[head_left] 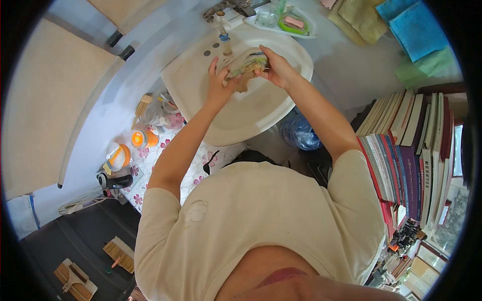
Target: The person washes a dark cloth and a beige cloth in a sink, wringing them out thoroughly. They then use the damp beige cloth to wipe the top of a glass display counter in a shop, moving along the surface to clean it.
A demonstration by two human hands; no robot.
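Over the white washbasin [226, 128], a bunched, damp-looking cloth [247, 64] hangs between my two hands. It is beige with green, yellow and blue patches, and one end droops toward the bowl. My left hand [221, 89] grips its left side, fingers curled against it. On the other side, my right hand [277, 69] is closed on the cloth's upper right end, thumb below. Just beyond the cloth stands the tap [224, 37], with a blue ring round its neck. Whether water runs from it I cannot tell.
A corner shelf behind the basin bears a green dish with pink soap [293, 22]. Blue towels [416, 32] hang at right, above stacked books [401, 150]. A large blue water bottle [301, 131] stands below the basin. Jars [140, 139] and brushes [143, 106] crowd the flowered surface at left.
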